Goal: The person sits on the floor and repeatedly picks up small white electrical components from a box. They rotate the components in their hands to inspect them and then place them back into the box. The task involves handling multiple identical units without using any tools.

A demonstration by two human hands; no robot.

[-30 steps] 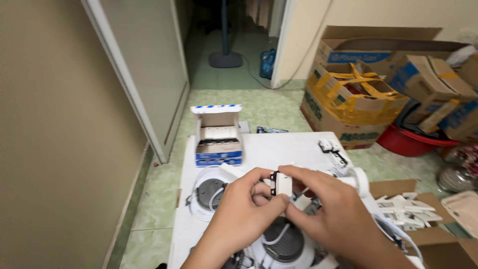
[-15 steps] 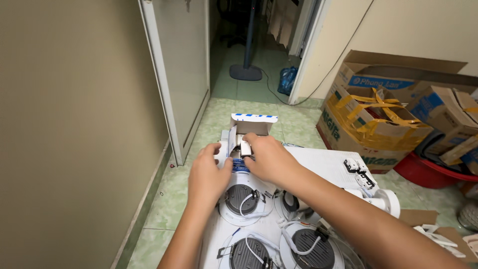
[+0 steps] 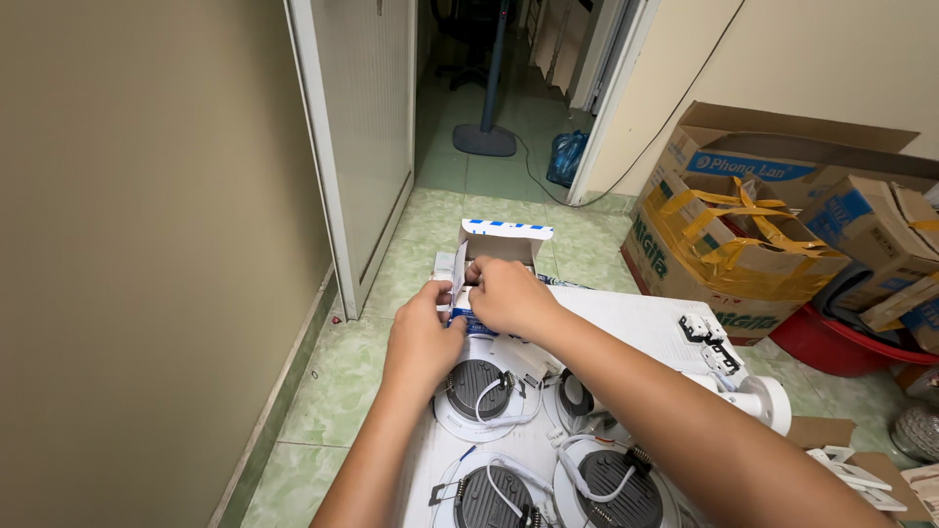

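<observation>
Gripping small white-blue open-flapped box [image 3: 494, 249], both hands

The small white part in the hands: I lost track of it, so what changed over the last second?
Both hands carried it forward, away from the body, to the open blue-and-white box. The left hand and right hand now work at the box's mouth; the part is hidden. The round downlights on the white board stayed put.

white table [image 3: 636, 318], round downlights [image 3: 486, 394], small open box [image 3: 499, 244]
</observation>
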